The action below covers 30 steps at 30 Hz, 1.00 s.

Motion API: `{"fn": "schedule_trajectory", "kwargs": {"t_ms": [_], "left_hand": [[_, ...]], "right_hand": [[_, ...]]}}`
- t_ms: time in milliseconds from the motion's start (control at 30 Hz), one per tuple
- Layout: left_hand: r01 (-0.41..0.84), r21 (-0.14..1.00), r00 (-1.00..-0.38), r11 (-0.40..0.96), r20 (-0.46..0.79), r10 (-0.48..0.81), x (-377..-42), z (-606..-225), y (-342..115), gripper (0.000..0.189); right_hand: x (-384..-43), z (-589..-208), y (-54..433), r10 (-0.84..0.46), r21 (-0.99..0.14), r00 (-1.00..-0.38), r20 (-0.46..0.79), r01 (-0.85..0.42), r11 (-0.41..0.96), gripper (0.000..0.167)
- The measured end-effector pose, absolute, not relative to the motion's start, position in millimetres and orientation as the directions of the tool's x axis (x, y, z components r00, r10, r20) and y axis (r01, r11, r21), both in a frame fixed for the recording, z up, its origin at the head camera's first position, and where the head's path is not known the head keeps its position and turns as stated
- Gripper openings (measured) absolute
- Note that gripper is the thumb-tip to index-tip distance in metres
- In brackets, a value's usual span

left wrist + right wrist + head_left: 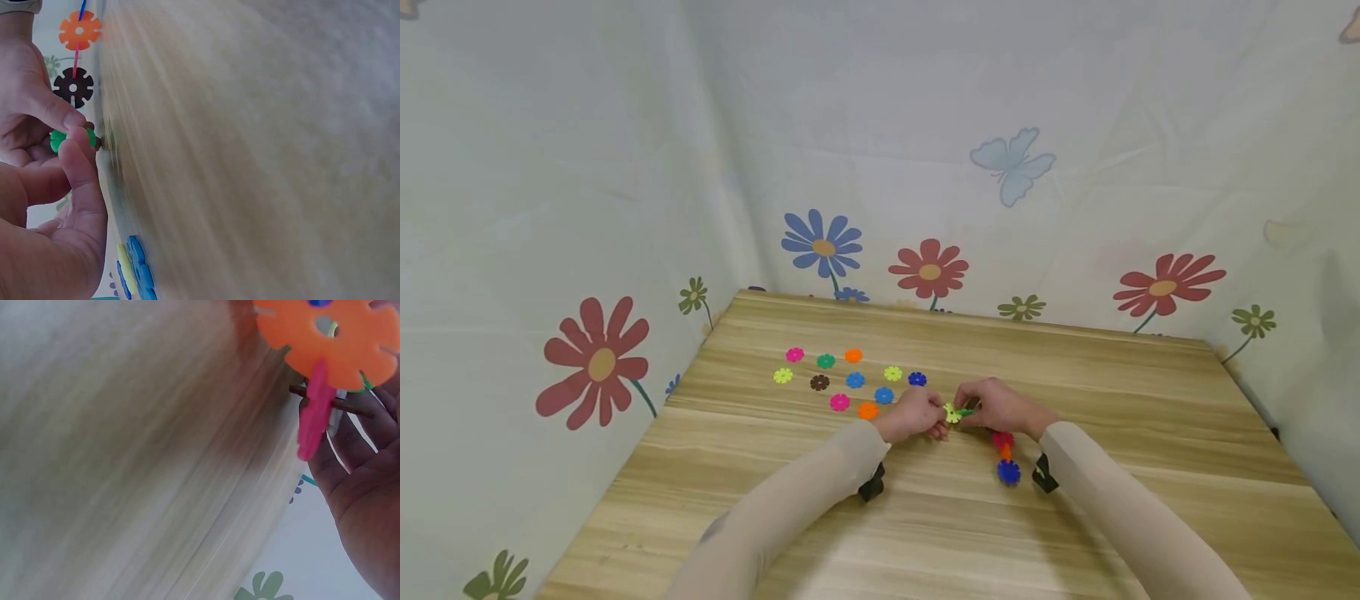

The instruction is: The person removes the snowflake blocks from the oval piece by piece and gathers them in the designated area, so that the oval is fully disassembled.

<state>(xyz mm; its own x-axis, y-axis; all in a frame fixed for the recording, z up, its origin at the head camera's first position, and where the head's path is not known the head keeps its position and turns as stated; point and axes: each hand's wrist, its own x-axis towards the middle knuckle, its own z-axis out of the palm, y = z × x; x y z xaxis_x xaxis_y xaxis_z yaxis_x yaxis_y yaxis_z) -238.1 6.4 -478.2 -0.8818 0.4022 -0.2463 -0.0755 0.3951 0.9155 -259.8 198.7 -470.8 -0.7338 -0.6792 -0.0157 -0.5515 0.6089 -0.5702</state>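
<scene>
My left hand (917, 414) pinches the edge of a yellow-green notched plastic disc (952, 413). Close on its right, my right hand (1000, 406) pinches a green disc (57, 140) that meets the yellow-green one; fingers hide how far they interlock. From the green disc a chain of slotted discs trails toward me: a dark brown disc (73, 87), a pink disc (315, 419), an orange disc (281, 331) and a dark blue disc (1009, 472) at the near end. In the left wrist view both hands' fingertips almost touch.
Several loose discs lie flat on the wooden table (760, 450), left of and beyond my left hand, among them a brown disc (819, 382), an orange disc (868, 411) and a dark blue disc (917, 379). A flower-printed cloth (880, 167) hangs behind the table.
</scene>
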Motion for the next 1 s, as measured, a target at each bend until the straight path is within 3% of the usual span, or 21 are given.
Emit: {"fn": "schedule_trajectory", "kwargs": {"t_ms": [267, 1000], "left_hand": [[-0.096, 0.914, -0.892, 0.394, -0.255, 0.373, -239, -484, 3, 0.009], [-0.179, 0.937, -0.899, 0.300, -0.279, 0.338, -241, -486, 13, 0.015]], "right_hand": [[-259, -472, 207, -0.703, -0.569, -0.711, 0.005, -0.581, 0.583, 0.020], [-258, -468, 214, -0.688, -0.593, -0.726, -0.020, -0.545, 0.593, 0.021]]}}
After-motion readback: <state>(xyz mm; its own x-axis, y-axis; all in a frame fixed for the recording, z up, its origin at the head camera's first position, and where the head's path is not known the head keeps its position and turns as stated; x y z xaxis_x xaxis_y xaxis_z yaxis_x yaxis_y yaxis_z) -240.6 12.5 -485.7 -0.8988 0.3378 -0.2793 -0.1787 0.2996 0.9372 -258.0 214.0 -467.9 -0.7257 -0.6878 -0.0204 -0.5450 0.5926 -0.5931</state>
